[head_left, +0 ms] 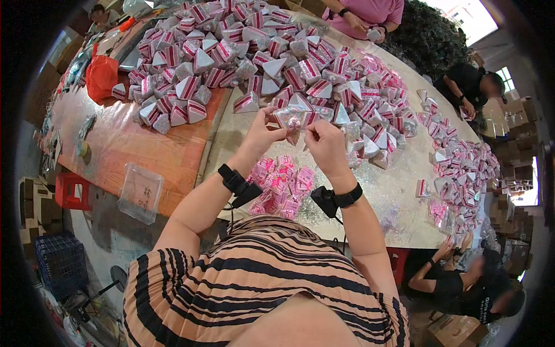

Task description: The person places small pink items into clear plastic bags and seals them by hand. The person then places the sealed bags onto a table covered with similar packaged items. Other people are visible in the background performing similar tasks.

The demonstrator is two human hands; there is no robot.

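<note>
Head view: left hand (266,134) and right hand (327,143) pinch shiny packet (293,120) at opposite sides; likely handling step, next move calling for even grip.

Handwritten dark characters (147,194) are slanting across a clear plastic tray (134,207), which is lying to the left of the person's fingers (280,135) and nearer the body. White lettering (488,308) is showing on a co-worker's black shirt (471,298), well apart from the fingers, off to their right and lower in the view; one larger line is running beside a smaller one that is blurring beyond reading. Small pale marks are dotting the pink packets (281,188) heaped below the fingers, between the forearms (199,203), but are appearing too small to tell as print.
</note>
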